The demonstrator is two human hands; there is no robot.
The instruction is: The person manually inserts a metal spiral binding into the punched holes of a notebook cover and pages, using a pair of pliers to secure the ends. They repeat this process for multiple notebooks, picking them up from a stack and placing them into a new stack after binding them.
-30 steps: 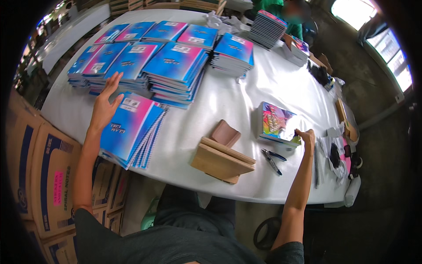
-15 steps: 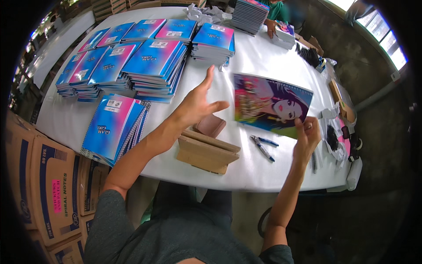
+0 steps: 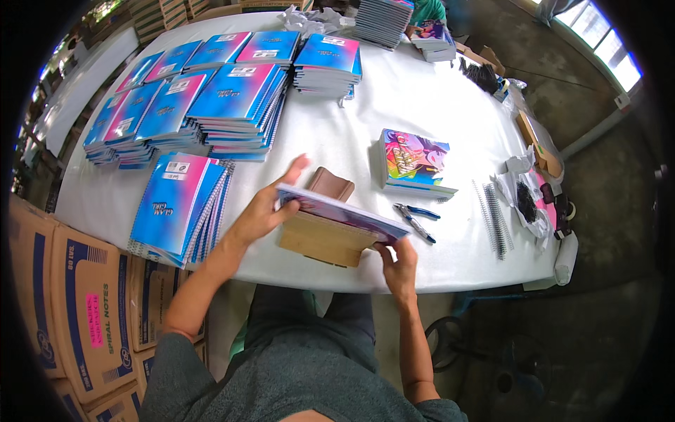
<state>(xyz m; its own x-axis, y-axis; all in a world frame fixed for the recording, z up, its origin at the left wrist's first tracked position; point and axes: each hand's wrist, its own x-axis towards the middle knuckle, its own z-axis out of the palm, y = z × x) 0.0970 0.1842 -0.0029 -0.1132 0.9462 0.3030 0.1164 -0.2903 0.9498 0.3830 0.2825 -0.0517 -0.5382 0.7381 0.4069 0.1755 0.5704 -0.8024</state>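
Note:
A notebook (image 3: 344,216) with a colourful printed cover is tilted nearly edge-on above a wooden stand (image 3: 316,240). My left hand (image 3: 259,212) is at its left end, thumb on the near side and a finger stretched out past it. Its lower right corner is pinched between the thumb and fingers of my right hand (image 3: 399,267). Just behind the notebook sits a brown grooved block (image 3: 330,184). A stack of notebooks (image 3: 416,165) with a drawn figure on the cover lies to the right. Pliers (image 3: 416,219) with blue handles rest in front of that stack.
Several piles of blue and pink notebooks (image 3: 228,95) cover the table's left side, with a nearer pile (image 3: 179,204) by my left arm. Loose spiral wires (image 3: 498,221) lie at right. Cartons (image 3: 91,302) stand below left. Another person's green sleeve (image 3: 429,10) shows at the far edge.
My right hand has brought the notebook left and down over the wooden stand, turning it nearly edge-on. My left hand has come down to its left end. The stack at right is now uncovered.

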